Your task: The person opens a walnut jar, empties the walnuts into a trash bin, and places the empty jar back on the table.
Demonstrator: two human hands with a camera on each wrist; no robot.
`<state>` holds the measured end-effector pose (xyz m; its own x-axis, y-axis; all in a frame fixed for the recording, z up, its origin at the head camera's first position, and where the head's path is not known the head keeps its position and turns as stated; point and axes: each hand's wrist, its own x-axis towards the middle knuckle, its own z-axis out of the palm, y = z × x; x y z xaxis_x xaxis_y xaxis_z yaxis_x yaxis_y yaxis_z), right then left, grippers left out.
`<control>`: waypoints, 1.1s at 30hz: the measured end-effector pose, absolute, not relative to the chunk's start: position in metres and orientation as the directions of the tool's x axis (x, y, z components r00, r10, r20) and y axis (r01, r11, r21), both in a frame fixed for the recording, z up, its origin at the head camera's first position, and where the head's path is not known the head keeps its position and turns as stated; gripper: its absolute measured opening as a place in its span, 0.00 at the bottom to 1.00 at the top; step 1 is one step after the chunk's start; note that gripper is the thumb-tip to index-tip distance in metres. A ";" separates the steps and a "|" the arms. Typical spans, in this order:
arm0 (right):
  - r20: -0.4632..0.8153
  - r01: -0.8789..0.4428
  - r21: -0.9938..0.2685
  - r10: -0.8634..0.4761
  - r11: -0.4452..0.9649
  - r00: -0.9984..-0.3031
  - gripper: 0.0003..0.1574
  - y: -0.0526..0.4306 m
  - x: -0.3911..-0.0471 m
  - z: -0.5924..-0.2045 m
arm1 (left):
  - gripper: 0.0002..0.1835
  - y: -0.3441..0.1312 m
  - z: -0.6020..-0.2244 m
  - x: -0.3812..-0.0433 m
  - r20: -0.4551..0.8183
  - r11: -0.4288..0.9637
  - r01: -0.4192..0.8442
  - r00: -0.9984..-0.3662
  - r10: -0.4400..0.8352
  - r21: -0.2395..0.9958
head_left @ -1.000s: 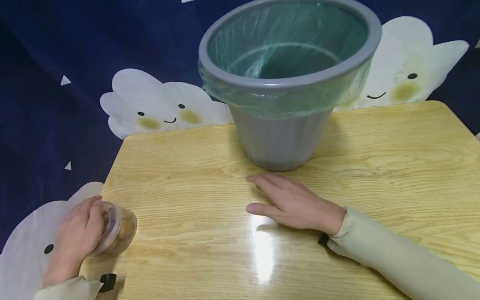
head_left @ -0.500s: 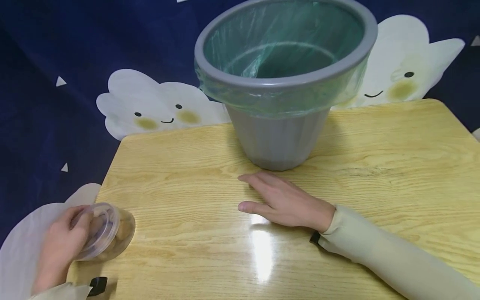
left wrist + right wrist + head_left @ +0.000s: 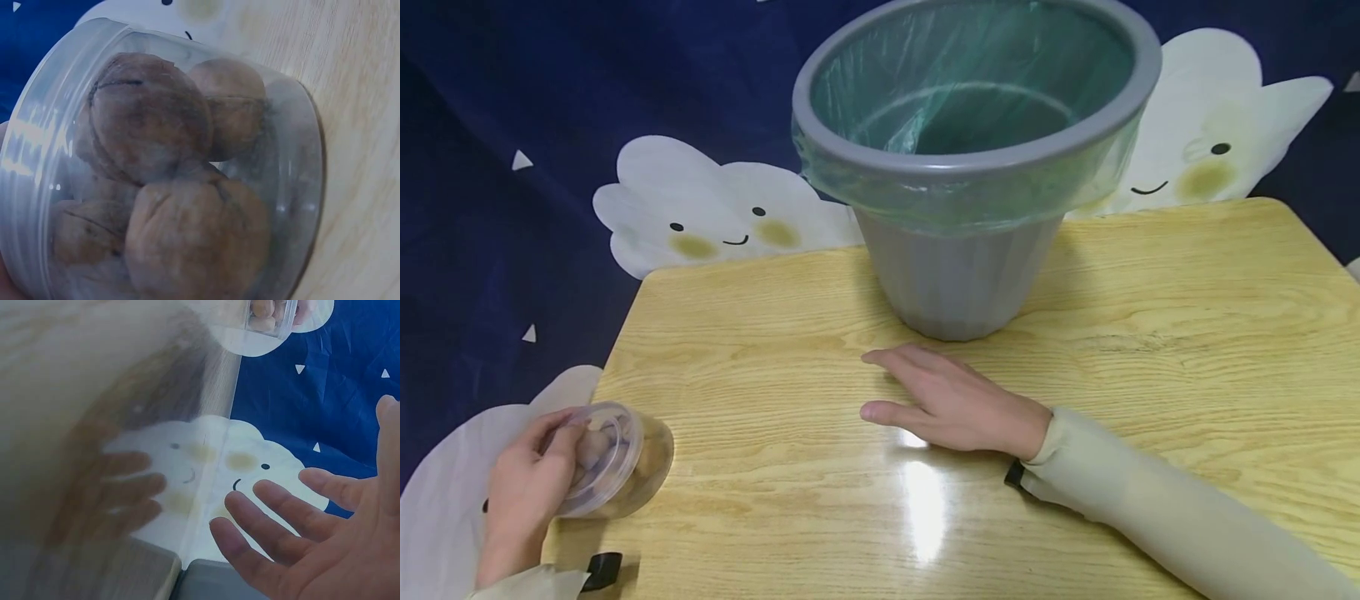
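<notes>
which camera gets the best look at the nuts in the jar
The left wrist view: the nuts fill much of it, seen close through the clear jar. The head view shows them small, beside the left hand; the right wrist view catches just a few, tiny, at its top edge.

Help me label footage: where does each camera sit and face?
Head: on the head, facing forward and down at the table and bin; left hand, right hand and sleeves show.
Left wrist: on that wrist, facing the clear tub; left hand barely shows.
Right wrist: on that wrist, facing past the right hand's fingers toward the backdrop.
Head and right wrist share the right hand and tub.
</notes>
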<state>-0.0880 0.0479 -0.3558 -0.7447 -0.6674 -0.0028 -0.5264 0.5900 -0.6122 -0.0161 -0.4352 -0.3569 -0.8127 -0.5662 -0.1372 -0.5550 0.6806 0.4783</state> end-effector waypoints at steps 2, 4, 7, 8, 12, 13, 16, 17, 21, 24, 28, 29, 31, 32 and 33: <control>0.002 -0.527 -0.622 -0.672 0.579 -0.741 0.47 0.045 -0.089 -0.356 | 0.30 -0.434 -0.358 -0.017 -0.128 0.678 -0.552 -0.812 -0.570 0.485; 0.002 -0.526 -0.634 -0.679 0.567 -0.734 0.47 0.041 -0.089 -0.356 | 0.29 -0.432 -0.359 -0.018 -0.113 0.674 -0.553 -0.807 -0.580 0.490; 0.000 -0.519 -0.664 -0.695 0.538 -0.719 0.45 0.035 -0.089 -0.356 | 0.26 -0.427 -0.359 -0.021 -0.090 0.667 -0.552 -0.799 -0.594 0.500; -0.007 -0.511 -0.677 -0.699 0.530 -0.715 0.44 0.033 -0.089 -0.356 | 0.26 -0.425 -0.359 -0.021 -0.087 0.666 -0.553 -0.798 -0.597 0.501; -0.037 -0.471 -0.719 -0.705 0.510 -0.708 0.42 0.025 -0.089 -0.355 | 0.25 -0.422 -0.358 -0.023 -0.086 0.668 -0.551 -0.799 -0.595 0.501; -0.040 -0.464 -0.727 -0.706 0.505 -0.707 0.41 0.023 -0.090 -0.355 | 0.25 -0.421 -0.358 -0.024 -0.084 0.669 -0.548 -0.801 -0.593 0.502; -0.047 -0.444 -0.752 -0.712 0.487 -0.701 0.39 0.017 -0.090 -0.356 | 0.25 -0.418 -0.357 -0.026 -0.079 0.676 -0.542 -0.806 -0.587 0.500; -0.050 -0.437 -0.760 -0.714 0.481 -0.699 0.38 0.015 -0.091 -0.356 | 0.25 -0.417 -0.357 -0.026 -0.078 0.679 -0.540 -0.807 -0.585 0.498; -0.056 -0.415 -0.788 -0.724 0.455 -0.687 0.36 0.007 -0.091 -0.357 | 0.25 -0.414 -0.359 -0.029 -0.068 0.677 -0.531 -0.809 -0.584 0.510; -0.059 -0.409 -0.798 -0.733 0.442 -0.678 0.36 0.001 -0.092 -0.357 | 0.24 -0.410 -0.361 -0.031 -0.058 0.657 -0.526 -0.802 -0.595 0.540; -0.064 -0.407 -0.800 -0.739 0.440 -0.671 0.35 -0.005 -0.093 -0.358 | 0.25 -0.407 -0.361 -0.033 -0.085 0.635 -0.534 -0.798 -0.597 0.558; -0.066 -0.407 -0.800 -0.739 0.441 -0.671 0.35 -0.006 -0.093 -0.359 | 0.25 -0.406 -0.361 -0.033 -0.094 0.632 -0.538 -0.797 -0.596 0.558; -0.065 -0.413 -0.795 -0.738 0.445 -0.671 0.34 -0.009 -0.094 -0.360 | 0.26 -0.404 -0.360 -0.035 -0.112 0.628 -0.543 -0.799 -0.591 0.557; -0.065 -0.414 -0.793 -0.739 0.446 -0.671 0.34 -0.010 -0.095 -0.360 | 0.26 -0.403 -0.360 -0.036 -0.112 0.629 -0.542 -0.800 -0.590 0.558; -0.064 -0.415 -0.793 -0.738 0.447 -0.672 0.35 -0.011 -0.095 -0.360 | 0.26 -0.401 -0.360 -0.036 -0.113 0.633 -0.539 -0.803 -0.585 0.556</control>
